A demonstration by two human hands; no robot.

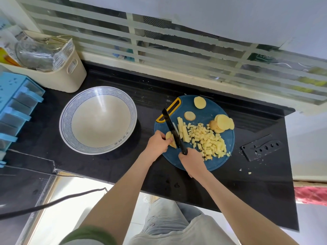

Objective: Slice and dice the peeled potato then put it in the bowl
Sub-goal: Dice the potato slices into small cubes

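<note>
The potato slice (170, 137) being cut lies at the near left edge of the round blue cutting board (203, 110), pinned under the curled fingers of the left hand (157, 143). The right hand (192, 160) is wrapped round the handle of a black knife (172, 129), its blade down just right of that slice. Right of the blade lie potato sticks (183, 131) and a heap of dice (208, 140), with round slices (223, 123) farther back. The bowl (99, 119) sits on the dark counter (123, 167) left of the board, and a black knife sheath (261, 147) lies to the right.
</note>
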